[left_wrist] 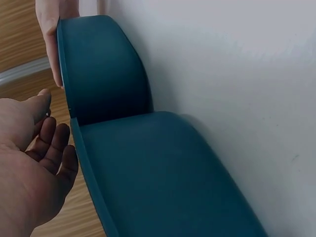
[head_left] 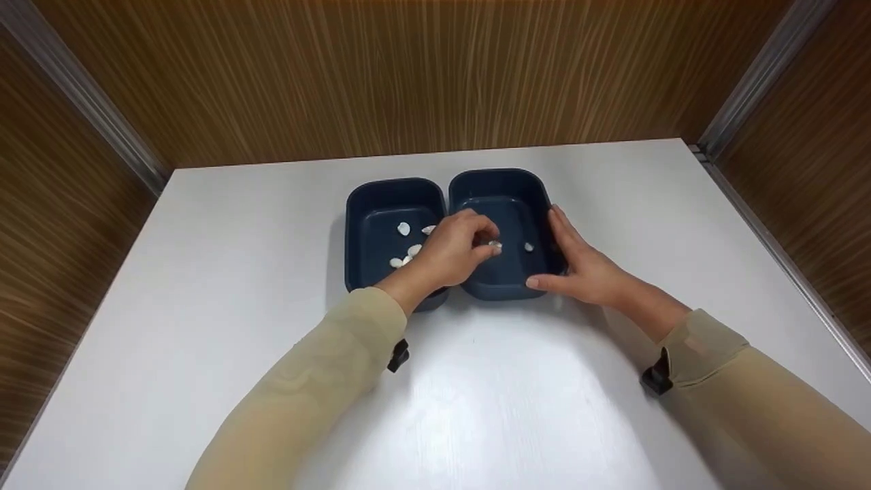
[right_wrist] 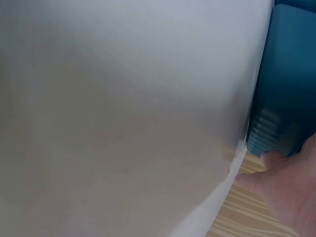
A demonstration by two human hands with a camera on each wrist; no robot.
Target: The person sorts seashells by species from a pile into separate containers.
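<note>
Two dark blue rectangular trays stand side by side in the head view. Several small white shell-like pieces (head_left: 403, 229) lie in the left tray (head_left: 348, 235), partly hidden by my left forearm. My left hand (head_left: 449, 250) reaches over the right tray (head_left: 500, 292), its thumb and fingers pinching a small whitish piece (head_left: 495, 246). Another small pale piece (head_left: 529, 247) lies on that tray's floor. Against the right tray's right side and front corner rests my right hand (head_left: 588, 272), with fingers straight along the wall and the thumb at the front.
The trays stand on a white tabletop (head_left: 272, 224). A wood-grain panel (head_left: 422, 82) rises behind it, and more panels with metal edging flank both sides. Dark wrist devices (head_left: 399, 355) sit under the sleeves.
</note>
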